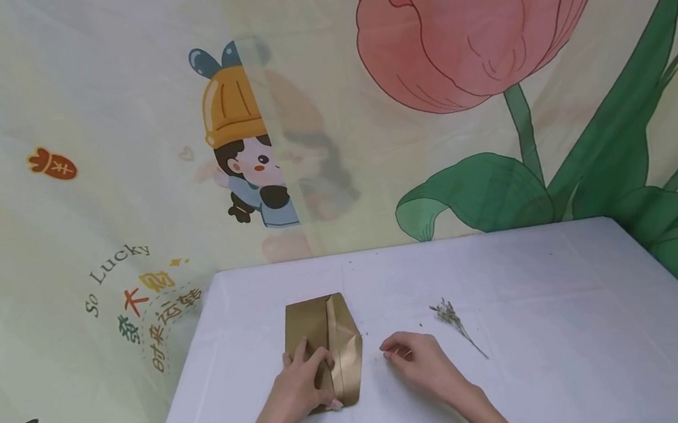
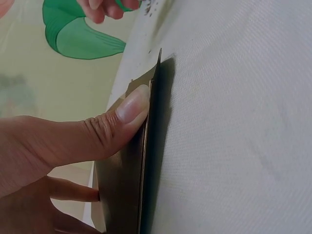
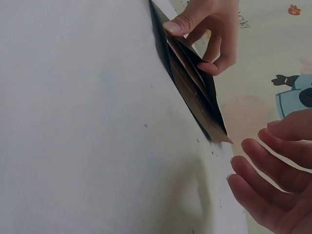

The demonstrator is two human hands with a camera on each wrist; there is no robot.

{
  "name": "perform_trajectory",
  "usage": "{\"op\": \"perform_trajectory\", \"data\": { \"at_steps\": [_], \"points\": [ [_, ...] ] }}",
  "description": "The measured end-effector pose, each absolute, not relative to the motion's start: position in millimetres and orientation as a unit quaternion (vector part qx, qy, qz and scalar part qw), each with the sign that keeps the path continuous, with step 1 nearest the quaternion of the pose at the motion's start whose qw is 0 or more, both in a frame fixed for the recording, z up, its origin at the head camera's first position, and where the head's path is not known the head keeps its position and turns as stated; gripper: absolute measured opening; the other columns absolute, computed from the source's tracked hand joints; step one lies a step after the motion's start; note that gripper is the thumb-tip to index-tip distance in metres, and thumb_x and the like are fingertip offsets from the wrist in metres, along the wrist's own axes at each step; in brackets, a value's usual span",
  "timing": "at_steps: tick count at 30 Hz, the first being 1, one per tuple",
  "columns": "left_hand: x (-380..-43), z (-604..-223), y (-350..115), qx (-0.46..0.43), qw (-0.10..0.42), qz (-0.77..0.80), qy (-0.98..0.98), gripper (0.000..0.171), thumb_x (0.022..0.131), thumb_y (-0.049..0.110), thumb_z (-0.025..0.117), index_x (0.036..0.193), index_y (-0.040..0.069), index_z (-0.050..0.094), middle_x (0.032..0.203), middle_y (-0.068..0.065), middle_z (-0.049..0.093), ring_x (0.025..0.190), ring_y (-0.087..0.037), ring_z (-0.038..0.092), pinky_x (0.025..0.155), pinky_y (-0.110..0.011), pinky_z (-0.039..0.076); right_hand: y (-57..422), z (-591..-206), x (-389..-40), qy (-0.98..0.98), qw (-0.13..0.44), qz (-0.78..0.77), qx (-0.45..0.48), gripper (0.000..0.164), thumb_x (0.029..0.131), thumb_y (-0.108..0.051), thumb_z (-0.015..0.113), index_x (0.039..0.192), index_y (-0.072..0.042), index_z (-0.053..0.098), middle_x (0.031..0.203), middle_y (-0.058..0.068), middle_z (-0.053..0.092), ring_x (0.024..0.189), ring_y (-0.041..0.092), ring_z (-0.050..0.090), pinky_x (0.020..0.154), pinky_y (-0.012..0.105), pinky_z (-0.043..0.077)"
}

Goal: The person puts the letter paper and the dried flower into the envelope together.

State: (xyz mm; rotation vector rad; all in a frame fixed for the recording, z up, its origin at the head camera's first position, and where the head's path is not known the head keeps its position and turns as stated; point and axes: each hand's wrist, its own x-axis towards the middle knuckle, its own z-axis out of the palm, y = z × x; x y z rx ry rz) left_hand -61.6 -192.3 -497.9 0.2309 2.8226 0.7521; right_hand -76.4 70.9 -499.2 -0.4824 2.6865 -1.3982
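Observation:
A gold paper envelope lies on the white-covered table, its flap folded out to the right. My left hand holds it at the near end, thumb on the edge and bent fingers on the paper. The left wrist view shows the thumb flat against the envelope. In the right wrist view the envelope's mouth gapes a little. My right hand hovers to the right of the flap, fingers loosely bent with nothing between them. Behind it lies a small dried flower sprig.
The white cloth covers the table, with tiny dark crumbs scattered near the envelope. A hanging printed backdrop with a tulip and cartoon figures stands right behind the table's far edge.

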Motion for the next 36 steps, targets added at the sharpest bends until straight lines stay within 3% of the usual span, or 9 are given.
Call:
{"op": "perform_trajectory", "data": {
  "at_steps": [17,36],
  "points": [
    [-62.6,-497.5,-191.4,0.076,0.110,0.252,0.958,0.060,0.061,0.038,0.096,0.106,0.030,0.057,0.158,-0.037,0.032,0.126,-0.083,0.027,0.081,-0.081,0.046,103.8,-493.4,-83.2,0.905,-0.012,-0.420,-0.066,0.014,0.088,-0.004,0.078,0.099,-0.012,0.077,0.094,-0.004,0.075,0.079,0.008,0.067,0.071,0.024,0.056],
    [-62.3,-499.3,-191.7,0.073,0.112,0.251,0.959,0.059,0.061,0.040,0.096,0.104,0.032,0.056,0.159,-0.035,0.032,0.129,-0.081,0.026,0.082,-0.080,0.046,114.4,-505.5,-77.7,0.924,-0.060,-0.377,-0.007,0.019,0.087,-0.004,0.074,0.105,-0.008,0.075,0.095,0.004,0.075,0.083,0.018,0.069,0.071,0.034,0.055]
  ]
}}
